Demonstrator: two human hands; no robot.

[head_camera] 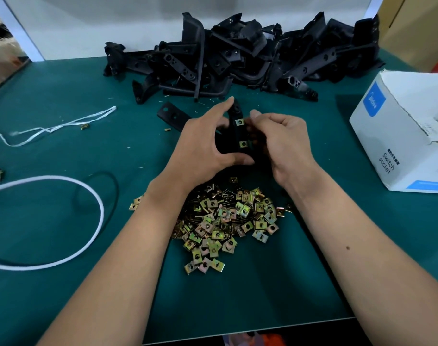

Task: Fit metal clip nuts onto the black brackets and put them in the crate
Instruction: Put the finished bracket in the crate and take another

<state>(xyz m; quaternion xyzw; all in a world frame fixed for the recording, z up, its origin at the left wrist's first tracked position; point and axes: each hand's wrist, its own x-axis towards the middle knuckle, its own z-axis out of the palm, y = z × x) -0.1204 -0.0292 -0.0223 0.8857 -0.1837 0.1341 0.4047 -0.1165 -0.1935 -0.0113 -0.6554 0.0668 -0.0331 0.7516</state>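
A black bracket (239, 136) is held upright above the green mat (63, 221), between both hands. The left hand (203, 146) is curled round the bracket's left side, with the thumb under its lower end and the forefinger reaching past its top. The right hand (280, 138) is clenched against the right edge, where the thumb and fingertips pinch the upper clip nut (239, 122). A second clip nut (243, 144) is seen seated lower on the same bracket. A loose heap of clip nuts (228, 221) lies on the mat just below the wrists. A pile of black brackets (238, 53) is stacked at the far edge, and one flat bracket piece (171, 116) lies just beside the left hand. A white carton (400, 131) stands at the right; white cord (50, 221) and white strapping (63, 124) lie at the left.
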